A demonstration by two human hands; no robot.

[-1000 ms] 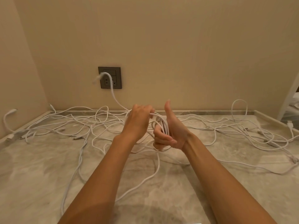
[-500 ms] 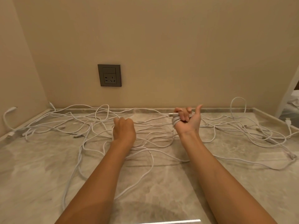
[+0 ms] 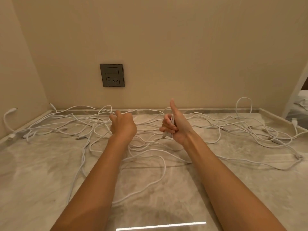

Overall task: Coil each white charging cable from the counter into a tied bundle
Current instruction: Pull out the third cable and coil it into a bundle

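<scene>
Left hand (image 3: 124, 126) had left the wrap, curled over the beige marble surface (image 3: 50, 172), hold unclear; right hand (image 3: 179, 129) gripped the coiled white charging cable (image 3: 171, 121), thumb up, tie pending.

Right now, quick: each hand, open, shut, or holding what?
Left hand: fingers curled, back toward camera; cannot tell whether it holds anything.
Right hand: grips a coiled white charging cable, thumb raised.

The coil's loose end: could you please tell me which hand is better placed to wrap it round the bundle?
Left, probably. The right hand grips the coil, whose loose end hangs below its fingers; the left hand hovers beside it, apparently holding nothing.
</scene>
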